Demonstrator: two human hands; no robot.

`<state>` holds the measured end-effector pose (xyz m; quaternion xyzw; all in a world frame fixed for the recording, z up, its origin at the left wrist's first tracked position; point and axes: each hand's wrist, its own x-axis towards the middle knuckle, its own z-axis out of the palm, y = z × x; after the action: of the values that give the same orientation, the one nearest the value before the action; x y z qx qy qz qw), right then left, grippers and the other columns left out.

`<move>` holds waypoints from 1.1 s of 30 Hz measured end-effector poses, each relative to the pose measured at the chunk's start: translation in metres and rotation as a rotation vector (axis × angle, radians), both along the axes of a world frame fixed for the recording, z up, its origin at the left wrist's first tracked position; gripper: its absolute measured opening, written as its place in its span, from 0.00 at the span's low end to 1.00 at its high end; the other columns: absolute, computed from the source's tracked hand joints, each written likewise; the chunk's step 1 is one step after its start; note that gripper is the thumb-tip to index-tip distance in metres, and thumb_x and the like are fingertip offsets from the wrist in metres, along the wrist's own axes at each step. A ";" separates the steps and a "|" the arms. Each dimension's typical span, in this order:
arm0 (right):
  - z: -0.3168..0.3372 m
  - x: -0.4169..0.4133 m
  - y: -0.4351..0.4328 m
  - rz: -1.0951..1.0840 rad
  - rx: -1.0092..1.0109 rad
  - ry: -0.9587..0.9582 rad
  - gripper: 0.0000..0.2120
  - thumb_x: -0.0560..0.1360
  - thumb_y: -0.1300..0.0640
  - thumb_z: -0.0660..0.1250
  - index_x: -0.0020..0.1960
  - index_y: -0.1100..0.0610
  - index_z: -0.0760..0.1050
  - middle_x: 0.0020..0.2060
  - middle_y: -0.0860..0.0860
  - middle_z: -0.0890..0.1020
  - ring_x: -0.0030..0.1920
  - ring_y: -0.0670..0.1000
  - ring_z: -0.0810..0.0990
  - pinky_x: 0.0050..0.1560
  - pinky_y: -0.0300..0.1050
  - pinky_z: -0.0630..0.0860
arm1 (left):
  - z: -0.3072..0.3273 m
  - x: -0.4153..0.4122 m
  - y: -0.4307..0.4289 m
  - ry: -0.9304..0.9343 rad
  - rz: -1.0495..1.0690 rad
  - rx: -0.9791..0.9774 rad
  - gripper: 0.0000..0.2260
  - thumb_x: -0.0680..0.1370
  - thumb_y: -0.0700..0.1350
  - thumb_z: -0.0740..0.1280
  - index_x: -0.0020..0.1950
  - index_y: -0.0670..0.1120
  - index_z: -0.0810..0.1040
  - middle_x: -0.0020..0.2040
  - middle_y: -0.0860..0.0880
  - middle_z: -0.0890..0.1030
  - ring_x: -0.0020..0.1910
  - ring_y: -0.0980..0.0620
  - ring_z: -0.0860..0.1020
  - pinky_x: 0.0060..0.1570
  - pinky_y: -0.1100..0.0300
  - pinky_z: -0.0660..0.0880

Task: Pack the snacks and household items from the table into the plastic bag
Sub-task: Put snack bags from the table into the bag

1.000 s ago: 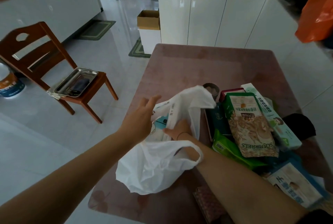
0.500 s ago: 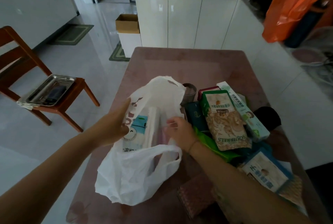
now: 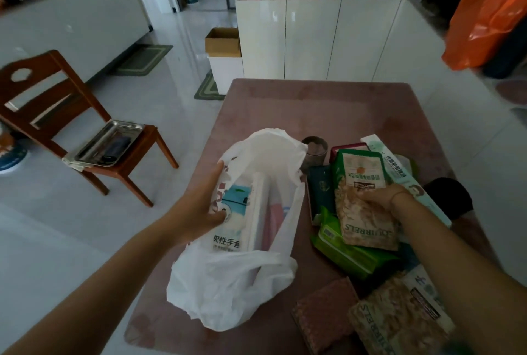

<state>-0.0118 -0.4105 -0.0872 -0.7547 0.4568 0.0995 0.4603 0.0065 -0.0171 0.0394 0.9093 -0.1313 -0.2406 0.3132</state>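
Note:
A white plastic bag (image 3: 236, 283) stands open on the pink table (image 3: 322, 109). Inside it I see a blue-and-white glove pack (image 3: 232, 212) and a long white box (image 3: 256, 209). My left hand (image 3: 199, 206) grips the bag's left rim and holds it open. My right hand (image 3: 382, 197) rests on a green-topped nut pouch (image 3: 362, 200) that lies on the pile to the right, fingers curled over its middle. Under it lie a green packet (image 3: 345, 252), a dark teal box (image 3: 320, 192) and a long pale box (image 3: 399, 172).
A small round tin (image 3: 313, 149) stands behind the bag. A woven pink packet (image 3: 325, 314) and a second nut pouch (image 3: 399, 323) lie at the near right. A wooden chair (image 3: 57, 115) with a metal tray (image 3: 109, 143) stands left of the table. White cabinets (image 3: 313, 38) are behind.
My right hand has come out of the bag and moved right onto the nut pouch. My left hand has taken hold of the bag's left rim and stays there.

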 end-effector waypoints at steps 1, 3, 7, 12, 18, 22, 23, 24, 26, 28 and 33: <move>0.005 -0.002 0.003 0.002 0.072 -0.029 0.18 0.63 0.55 0.79 0.49 0.60 0.79 0.56 0.61 0.81 0.53 0.60 0.80 0.59 0.56 0.76 | 0.000 -0.001 0.000 0.000 -0.002 0.003 0.44 0.74 0.42 0.68 0.73 0.62 0.38 0.73 0.52 0.62 0.62 0.49 0.75 0.43 0.56 0.80; 0.013 -0.005 0.007 0.048 0.251 -0.098 0.07 0.71 0.62 0.72 0.48 0.61 0.78 0.54 0.60 0.81 0.44 0.57 0.80 0.47 0.51 0.79 | 0.000 -0.002 0.001 0.002 -0.009 -0.005 0.45 0.74 0.41 0.69 0.72 0.63 0.37 0.72 0.52 0.65 0.57 0.51 0.76 0.43 0.56 0.80; 0.025 -0.009 0.011 0.022 0.441 -0.260 0.03 0.75 0.64 0.67 0.47 0.58 0.78 0.58 0.61 0.80 0.41 0.54 0.80 0.47 0.47 0.78 | 0.005 -0.005 0.004 0.014 -0.017 0.003 0.46 0.72 0.41 0.71 0.66 0.69 0.37 0.73 0.53 0.62 0.66 0.46 0.73 0.50 0.50 0.79; 0.085 -0.051 0.021 0.080 0.742 -0.398 0.16 0.72 0.61 0.69 0.59 0.62 0.76 0.44 0.58 0.86 0.38 0.53 0.86 0.40 0.49 0.83 | 0.005 -0.005 0.006 0.033 -0.014 -0.032 0.44 0.73 0.42 0.70 0.66 0.69 0.39 0.74 0.53 0.62 0.66 0.46 0.72 0.51 0.47 0.79; 0.137 -0.077 0.079 0.431 1.077 -0.118 0.28 0.52 0.59 0.84 0.50 0.65 0.83 0.44 0.62 0.85 0.40 0.57 0.86 0.40 0.49 0.83 | -0.004 -0.006 0.007 -0.227 -0.046 0.127 0.42 0.76 0.42 0.66 0.73 0.62 0.37 0.77 0.54 0.54 0.64 0.46 0.74 0.48 0.54 0.81; 0.116 -0.037 0.142 0.519 1.057 0.082 0.11 0.72 0.59 0.70 0.52 0.63 0.80 0.44 0.58 0.85 0.40 0.53 0.86 0.46 0.46 0.82 | -0.005 -0.008 0.004 -0.375 -0.134 0.203 0.42 0.77 0.39 0.64 0.73 0.59 0.34 0.74 0.60 0.38 0.58 0.50 0.77 0.51 0.58 0.79; 0.110 -0.024 0.155 0.501 1.022 0.088 0.08 0.76 0.59 0.65 0.51 0.62 0.79 0.42 0.56 0.85 0.38 0.52 0.86 0.43 0.45 0.82 | -0.005 -0.006 0.004 -0.370 -0.135 0.208 0.42 0.77 0.39 0.64 0.74 0.58 0.34 0.75 0.59 0.38 0.60 0.50 0.76 0.52 0.58 0.78; 0.104 -0.010 0.168 0.477 0.980 0.076 0.08 0.78 0.59 0.62 0.51 0.61 0.78 0.39 0.56 0.85 0.36 0.51 0.85 0.40 0.45 0.82 | -0.004 -0.005 0.006 -0.353 -0.128 0.200 0.43 0.76 0.39 0.64 0.74 0.59 0.34 0.76 0.58 0.40 0.61 0.50 0.75 0.53 0.58 0.77; 0.091 0.013 0.191 0.388 0.940 0.034 0.08 0.80 0.59 0.59 0.49 0.60 0.76 0.36 0.55 0.85 0.33 0.52 0.85 0.37 0.46 0.82 | -0.002 -0.003 0.009 -0.323 -0.125 0.152 0.44 0.76 0.40 0.65 0.72 0.62 0.33 0.77 0.57 0.42 0.62 0.50 0.75 0.52 0.61 0.76; 0.078 0.025 0.213 0.270 0.894 -0.054 0.07 0.80 0.60 0.59 0.48 0.59 0.75 0.38 0.56 0.83 0.37 0.54 0.82 0.43 0.50 0.80 | 0.000 -0.003 0.012 -0.290 -0.129 0.096 0.44 0.76 0.43 0.66 0.72 0.62 0.33 0.77 0.58 0.44 0.64 0.51 0.74 0.51 0.64 0.75; 0.026 0.039 0.260 0.210 0.654 -0.102 0.14 0.78 0.57 0.63 0.61 0.62 0.73 0.54 0.60 0.80 0.54 0.59 0.80 0.60 0.52 0.76 | -0.001 -0.002 0.016 -0.239 -0.069 0.002 0.42 0.76 0.44 0.66 0.73 0.62 0.35 0.77 0.58 0.50 0.69 0.50 0.69 0.50 0.62 0.78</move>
<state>0.0268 -0.1504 -0.0612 -0.6142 0.2970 0.2494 0.6873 0.0042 -0.0011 0.0380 0.9268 -0.1986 -0.1410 0.2859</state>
